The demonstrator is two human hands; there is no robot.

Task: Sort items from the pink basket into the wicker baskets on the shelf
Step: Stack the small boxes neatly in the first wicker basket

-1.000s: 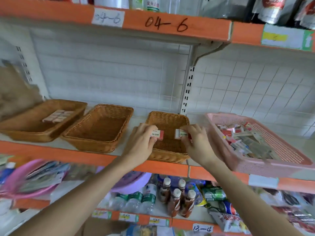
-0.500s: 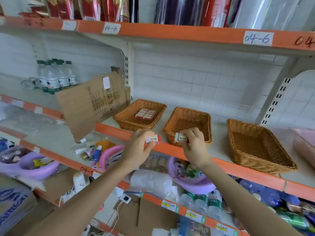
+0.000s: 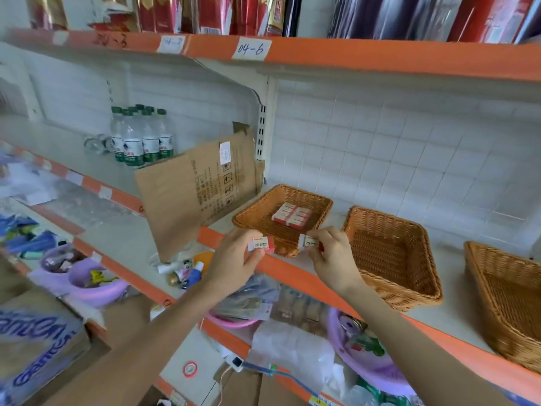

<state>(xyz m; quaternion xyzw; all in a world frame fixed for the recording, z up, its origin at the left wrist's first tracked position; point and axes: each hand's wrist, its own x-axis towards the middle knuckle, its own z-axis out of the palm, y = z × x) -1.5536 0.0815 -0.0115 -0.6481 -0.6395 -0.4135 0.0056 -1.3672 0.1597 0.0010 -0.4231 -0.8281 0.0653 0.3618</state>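
Note:
My left hand (image 3: 234,262) pinches a small red-and-white 2B eraser (image 3: 261,244) just in front of the leftmost wicker basket (image 3: 257,212). My right hand (image 3: 332,259) pinches a second small 2B eraser (image 3: 308,241) at that basket's front right corner. Inside the basket lie several matching red-and-white erasers (image 3: 292,215) side by side. A middle wicker basket (image 3: 392,256) and a right wicker basket (image 3: 503,300) stand on the same shelf with nothing in them. The pink basket is out of view.
A leaning cardboard sheet (image 3: 193,191) stands just left of the leftmost basket. Water bottles (image 3: 140,139) stand at the back left. An orange shelf edge (image 3: 295,273) runs below my hands, with purple bowls (image 3: 366,356) and goods underneath. The upper shelf (image 3: 351,54) overhangs.
The view has swung left, from the pink basket to the leftmost wicker basket. Both hands have carried their erasers along the shelf to that basket's front edge.

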